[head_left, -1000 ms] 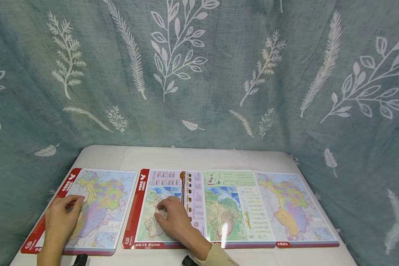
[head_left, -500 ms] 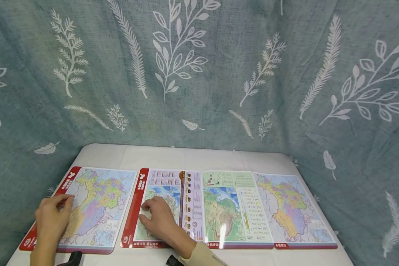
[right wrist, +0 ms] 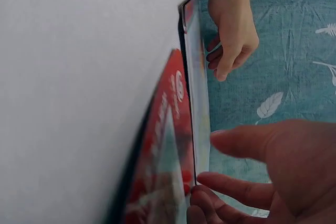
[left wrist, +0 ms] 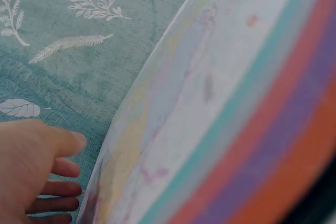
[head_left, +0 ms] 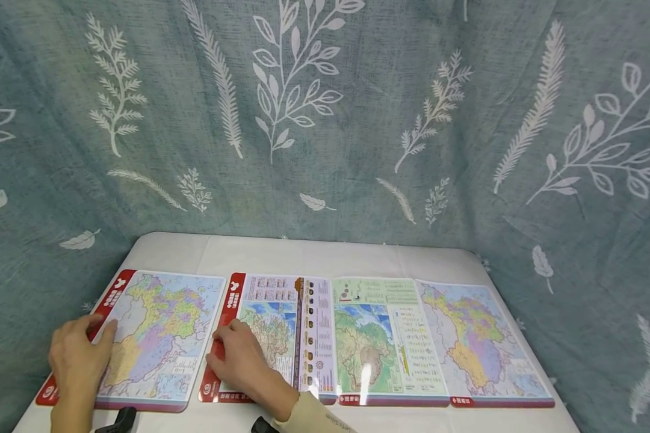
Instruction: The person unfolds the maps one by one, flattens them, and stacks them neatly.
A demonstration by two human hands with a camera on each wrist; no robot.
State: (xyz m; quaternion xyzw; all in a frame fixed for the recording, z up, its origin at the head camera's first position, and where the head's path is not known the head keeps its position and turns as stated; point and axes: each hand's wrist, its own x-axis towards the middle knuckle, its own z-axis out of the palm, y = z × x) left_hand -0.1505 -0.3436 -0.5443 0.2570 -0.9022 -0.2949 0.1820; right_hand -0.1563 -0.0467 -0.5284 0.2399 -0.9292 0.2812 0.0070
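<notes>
A laminated map sheet [head_left: 162,337] with a red left border lies at the table's left. My left hand [head_left: 80,355] is over that border, thumb apart from the loosely bent fingers and nothing between them. To its right lies a second laminated map [head_left: 268,328], also with a red left strip. My right hand [head_left: 244,361] is over this strip, thumb and fingertips spread near its left edge. In the right wrist view, the right hand's fingertips [right wrist: 202,179] are right at the edge of the red strip [right wrist: 181,129], and the thumb stands apart.
A green-topped relief map panel [head_left: 363,349] and a coloured political map panel [head_left: 468,337] lie side by side at the right. They rest on a white-covered table [head_left: 325,255]. A teal leaf-patterned cloth [head_left: 352,120] hangs behind and at both sides.
Both hands have moved left. The right hand went from the second map's middle to its red strip; the left hand slid toward the first map's red border. The maps lie as before.
</notes>
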